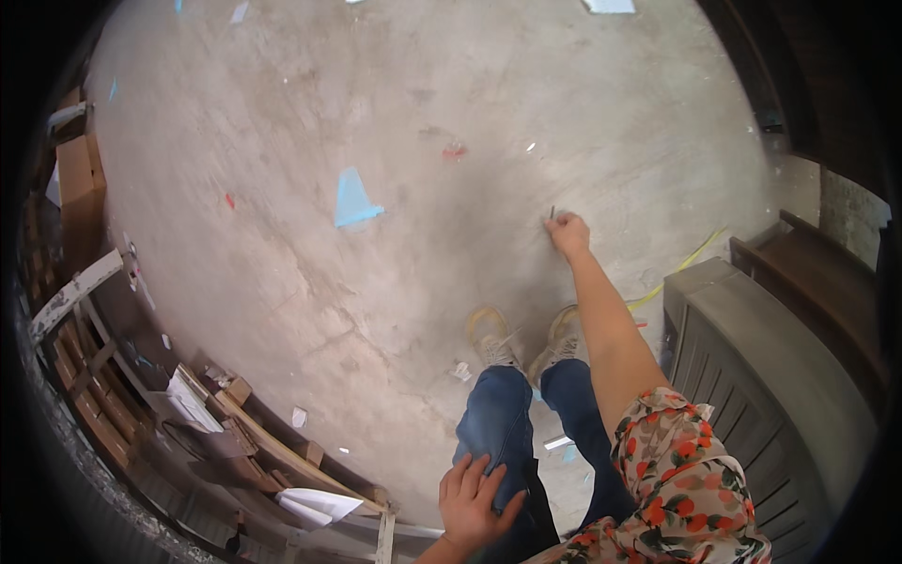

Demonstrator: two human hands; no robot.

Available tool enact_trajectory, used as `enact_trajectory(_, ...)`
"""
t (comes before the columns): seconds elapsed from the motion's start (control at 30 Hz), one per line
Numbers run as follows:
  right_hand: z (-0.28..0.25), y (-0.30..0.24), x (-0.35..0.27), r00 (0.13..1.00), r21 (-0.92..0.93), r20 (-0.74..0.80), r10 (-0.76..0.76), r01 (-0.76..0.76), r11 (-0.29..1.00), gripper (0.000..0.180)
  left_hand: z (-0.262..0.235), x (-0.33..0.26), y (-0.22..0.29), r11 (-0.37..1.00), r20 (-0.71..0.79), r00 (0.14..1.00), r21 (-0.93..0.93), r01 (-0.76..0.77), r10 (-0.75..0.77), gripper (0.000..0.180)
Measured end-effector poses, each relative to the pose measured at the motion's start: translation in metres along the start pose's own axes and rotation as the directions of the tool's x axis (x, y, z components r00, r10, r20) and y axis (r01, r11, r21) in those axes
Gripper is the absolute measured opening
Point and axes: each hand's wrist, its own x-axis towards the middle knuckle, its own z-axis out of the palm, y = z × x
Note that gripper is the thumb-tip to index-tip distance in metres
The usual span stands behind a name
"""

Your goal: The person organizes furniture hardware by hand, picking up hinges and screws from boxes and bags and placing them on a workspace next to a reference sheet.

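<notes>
- Left hand (474, 503) rests on the thigh, fingers spread and flat, holding nothing.
- Right hand (567, 232) reaches down to the floor (376, 113), fingers pinched on a small dark object (552, 212), too tiny to identify.
- Left of those fingers: blue paper scrap (355, 200); right: grey cabinet (752, 376).

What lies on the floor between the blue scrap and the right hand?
In the head view, mostly bare concrete floor lies between the blue scrap and the right hand; only a small red mark sits nearby, slightly above that line.
</notes>
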Motion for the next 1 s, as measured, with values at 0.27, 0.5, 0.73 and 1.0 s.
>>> enact_trajectory(0.27, 0.023, -0.016, 0.003, 0.964, 0.475, 0.264, 0.008, -0.138, 0.869, 0.02, -0.015, 0.025, -0.008, 0.998, -0.022, 1.0, -0.053, 0.017, -0.019, 0.042)
enact_trajectory(0.5, -0.157, -0.124, -0.188, 0.767, 0.848, 0.492, -0.411, -0.317, 0.424, 0.02, -0.006, 0.001, -0.003, 0.997, 0.06, 0.995, 0.018, 0.079, -0.08, 0.038)
enact_trajectory(0.73, -0.335, -0.222, -0.348, 0.658, 0.88, 0.457, -0.599, -0.235, 0.413, 0.033, -0.058, -0.057, 0.031, 0.99, 0.23, 0.972, 0.138, 0.024, -0.055, 0.038)
enact_trajectory(1.0, -0.427, -0.343, -0.452, 0.508, 0.925, 0.379, -0.774, -0.229, 0.303, 0.04, -0.268, -0.071, -0.041, 0.974, -0.153, 0.97, -0.147, 0.169, -0.192, 0.039)
